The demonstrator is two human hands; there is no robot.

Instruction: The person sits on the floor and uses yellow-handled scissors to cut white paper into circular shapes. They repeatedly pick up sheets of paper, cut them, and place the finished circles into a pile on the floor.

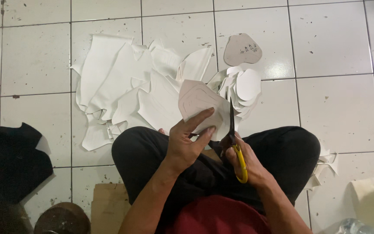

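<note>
My left hand [187, 141] grips a white sheet piece [198, 102] with a shape traced on it, held up over my crossed legs. In my right hand [245, 162] are scissors [234, 138] with black blades and yellow handles. The blades point up along the right edge of the held piece. Just beyond lies a stack of cut rounded white shapes [243, 89].
A heap of white sheet scraps [122, 84] spreads over the white tiled floor [334, 99]. A grey cardboard template [242, 49] lies past the stack. Black material [11, 160] sits at left, brown cardboard [107, 206] beneath me, and white offcuts [325, 167] beside my right knee.
</note>
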